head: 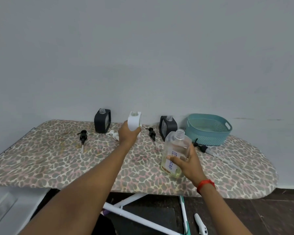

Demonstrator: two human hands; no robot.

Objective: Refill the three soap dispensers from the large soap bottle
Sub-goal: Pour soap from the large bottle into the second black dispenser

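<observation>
The white dispenser (134,122) is gripped by the left hand (128,135), with fingers curled round its lower part. It is held tilted, well to the left of the teal basket (209,133). The large soap bottle (175,145) is gripped by the right hand (190,165) just in front of the basket. It is tilted and open on top, and a little yellow soap is seen low inside. One black dispenser (167,128) is stood just left of the basket. A second black dispenser (102,120) is stood far left of it. A black pump (200,147) is laid just in front of the basket on the spotted board (58,158).
</observation>
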